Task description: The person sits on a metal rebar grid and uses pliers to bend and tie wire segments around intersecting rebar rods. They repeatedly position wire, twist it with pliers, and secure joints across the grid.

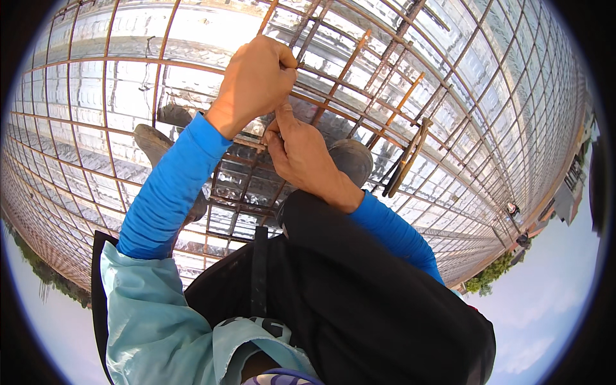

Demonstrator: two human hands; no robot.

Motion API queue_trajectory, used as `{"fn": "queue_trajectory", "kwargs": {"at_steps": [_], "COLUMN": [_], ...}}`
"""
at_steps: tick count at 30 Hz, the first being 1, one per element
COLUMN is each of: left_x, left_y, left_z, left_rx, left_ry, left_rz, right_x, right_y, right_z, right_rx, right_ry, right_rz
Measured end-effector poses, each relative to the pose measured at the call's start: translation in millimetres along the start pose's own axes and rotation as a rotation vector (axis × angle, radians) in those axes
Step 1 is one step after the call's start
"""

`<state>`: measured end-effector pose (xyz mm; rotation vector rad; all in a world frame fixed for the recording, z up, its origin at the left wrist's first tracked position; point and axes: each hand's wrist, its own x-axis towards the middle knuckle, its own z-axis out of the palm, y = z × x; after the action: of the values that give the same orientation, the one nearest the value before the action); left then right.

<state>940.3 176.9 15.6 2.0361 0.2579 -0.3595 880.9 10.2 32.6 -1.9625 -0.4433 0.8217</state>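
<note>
My left hand [258, 78] is closed above the rusty steel bar grid [160, 61], its fingers bent around something I cannot make out. Just below and to its right, my right hand [307, 154] is closed too, with thumb and fingers curled together close to a bar crossing; whatever they hold is hidden. The two hands meet at the fingers. To the right, a pair of pincers [410, 157] with brownish handles rests on the bars, touched by neither hand.
My dark shoes [351, 160] stand on either side of my hands, among the bars. Shiny ribbed metal sheeting [192, 24] lies under the grid. A thin dark wire [149, 46] sticks up at upper left. Green trees [491, 274] show beyond the right edge.
</note>
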Motion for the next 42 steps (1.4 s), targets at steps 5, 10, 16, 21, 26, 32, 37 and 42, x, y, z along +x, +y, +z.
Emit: {"fn": "queue_trajectory", "kwargs": {"at_steps": [5,10,16,21,26,32,37,42], "left_x": [-7,-11,-12,-12,-14,-16,-17,-8], "left_y": [1,-3,-3,-1,4,8,0,1], "left_z": [4,11,11,11,6,1,2,-6], "left_rx": [0.078,0.008,0.068,0.079,0.095,0.06,0.284,0.416], "left_ry": [0.094,0.145,0.136,0.16,0.091,0.069,0.017,-0.1], "left_rz": [0.036,0.161,0.174,0.183,0.113,0.111,0.205,0.284], "right_x": [12,44,69,74,73,73,73,66], "right_y": [6,-3,-4,7,8,8,21,31], "right_z": [-56,-76,-76,-70,-72,-76,-73,-58], "right_rx": [-0.081,-0.117,-0.208,-0.265,-0.325,-0.465,-0.465,-0.398], "right_ry": [0.284,0.332,0.196,0.214,0.212,0.164,0.169,0.287], "right_rz": [-0.104,-0.028,-0.093,-0.177,-0.205,-0.227,-0.217,-0.223]}}
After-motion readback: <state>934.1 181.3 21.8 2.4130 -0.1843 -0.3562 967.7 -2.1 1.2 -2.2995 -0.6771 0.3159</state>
